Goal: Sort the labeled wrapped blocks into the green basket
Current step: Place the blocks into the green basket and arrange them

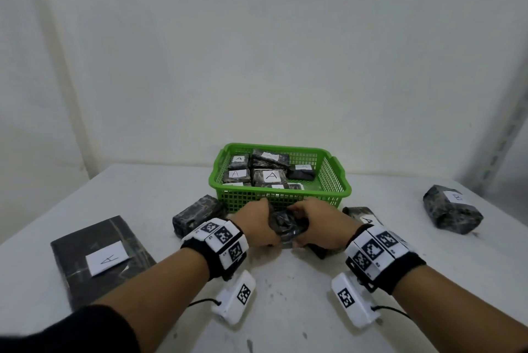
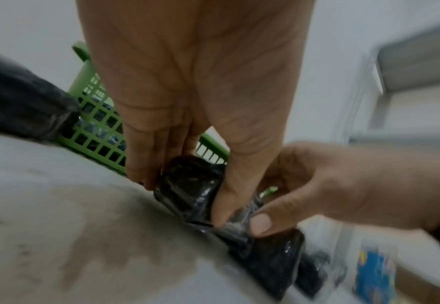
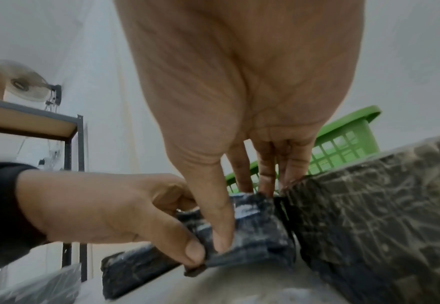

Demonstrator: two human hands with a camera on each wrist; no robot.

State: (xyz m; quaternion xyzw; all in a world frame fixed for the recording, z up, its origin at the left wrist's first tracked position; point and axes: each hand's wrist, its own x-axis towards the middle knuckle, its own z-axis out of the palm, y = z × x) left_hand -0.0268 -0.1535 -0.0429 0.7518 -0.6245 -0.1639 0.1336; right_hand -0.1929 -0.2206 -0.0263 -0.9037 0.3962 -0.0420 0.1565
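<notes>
A small dark wrapped block (image 1: 287,227) lies on the table just in front of the green basket (image 1: 334,181). Both hands hold it: my left hand (image 1: 258,227) grips its left end, my right hand (image 1: 317,227) its right end. In the left wrist view the left thumb and fingers pinch the block (image 2: 190,191), and the right hand (image 2: 291,197) pinches its near corner. The right wrist view shows the block (image 3: 252,228) between both thumbs. No label shows on it. The basket holds several dark blocks labeled A (image 1: 271,177).
On the white table lie a flat dark package labeled A (image 1: 100,258) at the left, a dark block (image 1: 197,214) left of the basket, a block labeled A (image 1: 364,217) behind my right hand, and a block labeled B (image 1: 451,212) far right.
</notes>
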